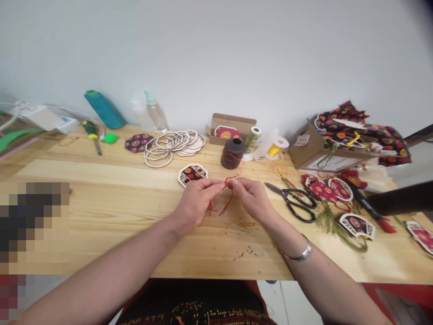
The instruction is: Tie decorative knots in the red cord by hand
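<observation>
Both hands meet over the middle of the wooden table, pinching a thin red cord (231, 198) between them. My left hand (199, 198) is closed on the cord with thumb and forefinger, and loose red ends hang below it. My right hand (249, 195), fingertips almost touching the left, pinches the same cord. Just behind my left hand lies a patterned eight-sided piece (192, 174) with a pale cut-out border. Past my fingertips stands a dark cone spool (232, 154) wound with red thread. Black-handled scissors (297, 201) lie to the right of my right hand.
Pale wooden frames (176, 144) are piled at the back, near a teal thread cone (104, 109) and a screwdriver (92, 135). A cardboard box (304, 146) holding patterned cloth stands back right. Tasselled ornaments (356, 225) lie at right. Dark scraps (248, 253) dot the front.
</observation>
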A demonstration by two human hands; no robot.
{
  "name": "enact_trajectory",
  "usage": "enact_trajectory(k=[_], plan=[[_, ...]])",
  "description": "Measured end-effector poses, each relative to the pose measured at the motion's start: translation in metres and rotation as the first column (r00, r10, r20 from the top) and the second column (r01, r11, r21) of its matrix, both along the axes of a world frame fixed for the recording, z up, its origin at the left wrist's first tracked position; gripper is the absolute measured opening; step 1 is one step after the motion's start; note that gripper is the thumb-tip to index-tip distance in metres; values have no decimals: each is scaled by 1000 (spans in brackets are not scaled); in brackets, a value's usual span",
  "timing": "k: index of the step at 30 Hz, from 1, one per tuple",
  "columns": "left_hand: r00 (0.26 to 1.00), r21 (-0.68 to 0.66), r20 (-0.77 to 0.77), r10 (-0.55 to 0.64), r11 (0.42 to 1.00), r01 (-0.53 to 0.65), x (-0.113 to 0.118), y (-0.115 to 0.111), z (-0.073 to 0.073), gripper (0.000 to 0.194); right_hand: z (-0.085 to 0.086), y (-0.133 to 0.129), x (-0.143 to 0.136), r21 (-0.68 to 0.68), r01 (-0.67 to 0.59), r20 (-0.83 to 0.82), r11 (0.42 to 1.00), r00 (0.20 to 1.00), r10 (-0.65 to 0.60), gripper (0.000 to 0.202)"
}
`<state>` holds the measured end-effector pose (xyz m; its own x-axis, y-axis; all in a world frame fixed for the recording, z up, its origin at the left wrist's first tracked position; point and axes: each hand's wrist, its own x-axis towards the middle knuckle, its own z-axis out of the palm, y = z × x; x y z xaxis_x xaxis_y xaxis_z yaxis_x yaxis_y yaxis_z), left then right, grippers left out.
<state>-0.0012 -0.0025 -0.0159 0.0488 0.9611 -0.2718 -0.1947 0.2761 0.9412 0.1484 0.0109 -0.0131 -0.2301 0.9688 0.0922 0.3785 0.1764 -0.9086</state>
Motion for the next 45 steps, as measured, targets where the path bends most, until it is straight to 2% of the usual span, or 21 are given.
enact_trajectory(k=[4, 6, 9, 16, 22, 30, 34, 38, 42, 45], plan=[[1000, 29, -28, 4, 1000, -4, 2, -1, 0, 14, -5, -1, -2, -158, -78, -254, 984, 967, 36, 26], [999, 42, -40, -6, 999, 8, 3, -1, 0, 12, -5, -1, -3, -216, -70, -351, 974, 936, -11, 25], [997, 59, -69, -28, 998, 32, 2, -2, -1, 13, -6, -1, -5, -273, -19, -394, 962, 914, -94, 26], [988, -10, -130, -79, 997, 79, 2, -4, -1, 19, -4, 0, -6, -250, 47, -357, 967, 924, -137, 23], [990, 14, -127, -64, 998, 67, 3, -4, -2, 20, -3, 0, -4, -86, 91, -169, 992, 980, -104, 18], [990, -47, -34, -135, 990, 133, 1, -4, 3, 21, -2, 2, 0, -5, 86, -28, 996, 996, -86, 20], [991, -45, 10, -130, 990, 130, 0, -4, 9, 21, -1, 4, 4, 25, 103, 4, 994, 995, -103, 22], [988, -40, 28, -154, 987, 155, 0, -5, 7, 19, -1, 5, 6, 78, 138, 26, 987, 990, -140, 21], [960, -27, -104, -260, 966, 258, 0, -6, 6, 20, -2, 6, 7, 73, 157, 2, 985, 988, -158, 20], [916, 20, -276, -290, 951, 307, 1, -7, 6, 19, -1, 6, 6, -21, 128, -76, 992, 989, -129, 21]])
